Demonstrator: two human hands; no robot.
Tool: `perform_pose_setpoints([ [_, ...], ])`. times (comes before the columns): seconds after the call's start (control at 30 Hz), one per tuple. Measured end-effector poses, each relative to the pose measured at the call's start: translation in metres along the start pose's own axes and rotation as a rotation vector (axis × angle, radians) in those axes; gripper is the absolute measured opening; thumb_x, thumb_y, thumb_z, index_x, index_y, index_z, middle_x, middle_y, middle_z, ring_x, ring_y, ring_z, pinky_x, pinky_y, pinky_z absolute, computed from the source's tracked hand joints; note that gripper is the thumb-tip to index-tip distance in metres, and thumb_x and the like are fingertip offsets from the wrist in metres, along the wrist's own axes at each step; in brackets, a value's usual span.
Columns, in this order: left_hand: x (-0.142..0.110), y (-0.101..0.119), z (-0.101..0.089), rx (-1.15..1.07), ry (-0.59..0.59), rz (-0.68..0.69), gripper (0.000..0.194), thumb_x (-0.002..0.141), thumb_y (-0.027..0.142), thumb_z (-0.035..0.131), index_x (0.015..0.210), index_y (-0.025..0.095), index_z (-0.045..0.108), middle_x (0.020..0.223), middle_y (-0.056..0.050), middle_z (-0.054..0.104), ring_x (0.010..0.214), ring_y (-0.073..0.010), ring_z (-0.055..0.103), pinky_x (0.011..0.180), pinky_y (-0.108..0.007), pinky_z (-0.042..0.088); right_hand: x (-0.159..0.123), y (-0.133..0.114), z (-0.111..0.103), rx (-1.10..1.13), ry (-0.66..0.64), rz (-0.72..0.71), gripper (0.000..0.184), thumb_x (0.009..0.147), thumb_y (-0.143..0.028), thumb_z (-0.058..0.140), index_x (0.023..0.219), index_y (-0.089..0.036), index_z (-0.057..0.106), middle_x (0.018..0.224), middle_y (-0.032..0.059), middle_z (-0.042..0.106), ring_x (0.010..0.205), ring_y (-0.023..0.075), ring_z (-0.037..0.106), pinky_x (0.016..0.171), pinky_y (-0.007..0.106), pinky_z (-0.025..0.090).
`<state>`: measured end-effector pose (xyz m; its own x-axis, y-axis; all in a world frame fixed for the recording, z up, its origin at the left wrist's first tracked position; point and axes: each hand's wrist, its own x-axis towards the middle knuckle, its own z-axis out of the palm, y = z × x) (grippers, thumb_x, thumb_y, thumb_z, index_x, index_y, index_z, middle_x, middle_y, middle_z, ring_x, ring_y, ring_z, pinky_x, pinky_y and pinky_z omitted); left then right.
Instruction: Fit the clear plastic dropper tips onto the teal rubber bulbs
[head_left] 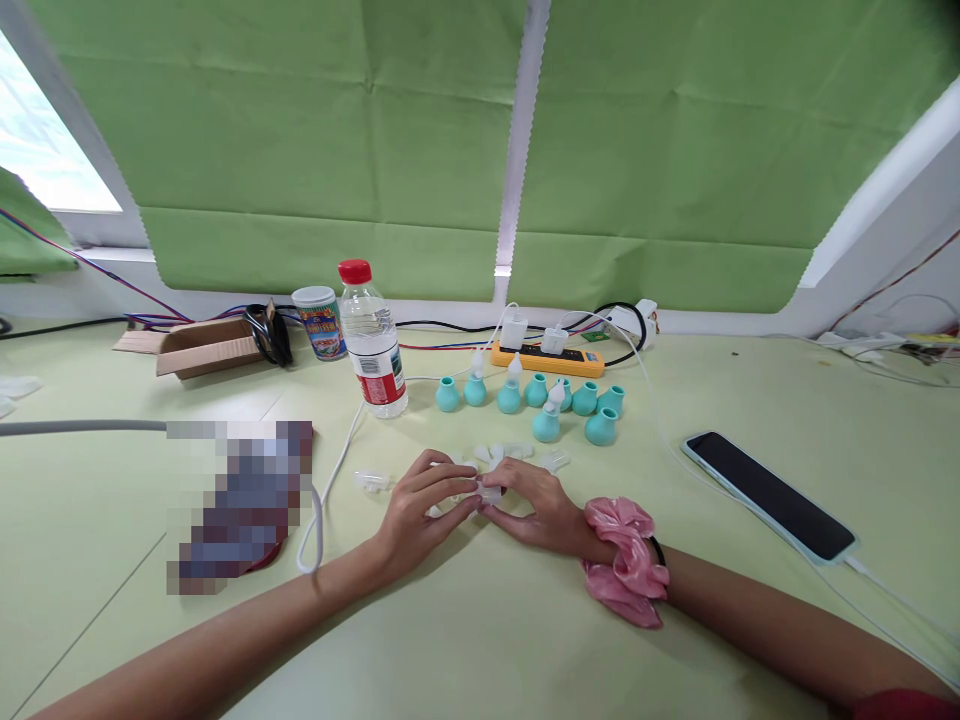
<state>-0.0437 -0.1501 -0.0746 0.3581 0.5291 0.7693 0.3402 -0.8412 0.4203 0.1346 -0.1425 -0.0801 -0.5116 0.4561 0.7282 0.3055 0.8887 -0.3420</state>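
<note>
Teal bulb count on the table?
9 teal bulbs: seven in an uneven back row, two in front of that row's right half. One back-row bulb is partly covered; more may be hidden.

A small translucent plastic piece [490, 494] is held between both hands [421, 507].

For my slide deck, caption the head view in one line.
Left hand and right hand hold a small translucent piece at their fingertips, teal bulbs standing beyond.

Pale-green table [420, 645]: clear pieces [371, 481], teal bulbs [601, 428], bottle [375, 345], phone [769, 495].
</note>
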Motion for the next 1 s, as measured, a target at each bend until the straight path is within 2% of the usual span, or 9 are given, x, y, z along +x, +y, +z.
perform_pose_setpoints([
  [0.2, -0.001, 0.001, 0.0, 0.057, -0.042, -0.042, 0.012, 0.073, 0.016, 0.058, 0.084, 0.018, 0.062, 0.087, -0.008, 0.064, 0.078, -0.0178, 0.05, 0.065, -0.033, 0.047, 0.0, 0.0, 0.0, -0.012, -0.005, 0.009, 0.017, 0.078, -0.022, 0.051, 0.094, -0.02, 0.048, 0.076, 0.0024, 0.057, 0.071, 0.013, 0.054, 0.065, 0.026, 0.047],
  [0.83, -0.001, 0.004, 0.0, 0.015, -0.107, -0.052, 0.013, 0.074, 0.009, 0.053, 0.085, 0.017, 0.058, 0.088, -0.007, 0.061, 0.082, -0.0168, 0.049, 0.069, -0.03, 0.045, 0.0, 0.0, 0.0, 0.025, 0.002, 0.006, 0.021, 0.075, -0.015, 0.055, 0.094, -0.019, 0.05, 0.076, 0.003, 0.059, 0.073, 0.0134, 0.053, 0.067, 0.027, 0.047],
  [1.0, 0.004, 0.012, -0.007, 0.007, -0.158, -0.226, 0.019, 0.077, 0.02, 0.053, 0.095, 0.017, 0.052, 0.093, -0.008, 0.057, 0.088, -0.0183, 0.048, 0.075, -0.032, 0.043, -0.001, -0.001, 0.001, 0.028, 0.053, -0.005, 0.029, 0.073, -0.013, 0.056, 0.101, -0.019, 0.048, 0.081, 0.0028, 0.059, 0.074, 0.0128, 0.053, 0.065, 0.026, 0.047],
])
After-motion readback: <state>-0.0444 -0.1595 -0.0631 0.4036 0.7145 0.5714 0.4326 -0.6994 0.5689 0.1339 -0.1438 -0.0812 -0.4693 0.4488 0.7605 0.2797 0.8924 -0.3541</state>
